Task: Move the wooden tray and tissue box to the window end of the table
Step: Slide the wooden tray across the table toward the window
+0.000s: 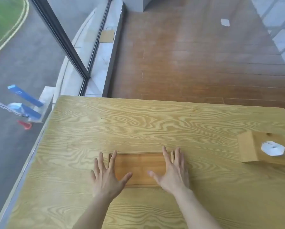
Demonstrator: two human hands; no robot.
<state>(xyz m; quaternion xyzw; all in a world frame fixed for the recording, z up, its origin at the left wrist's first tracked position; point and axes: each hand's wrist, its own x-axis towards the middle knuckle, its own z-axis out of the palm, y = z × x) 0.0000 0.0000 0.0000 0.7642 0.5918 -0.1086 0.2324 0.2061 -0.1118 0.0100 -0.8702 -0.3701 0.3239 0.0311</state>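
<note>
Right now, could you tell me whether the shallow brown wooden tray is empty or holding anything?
Empty: the shallow brown wooden tray shows only bare wood between both hands.

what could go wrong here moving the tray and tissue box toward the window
Both hands, left hand and right hand, are spread flat over the ends of the wooden tray, not gripping it, so it might slip or skew if pushed. The tissue box sits near the table edge on the right; a careless reach could knock it off.
</note>
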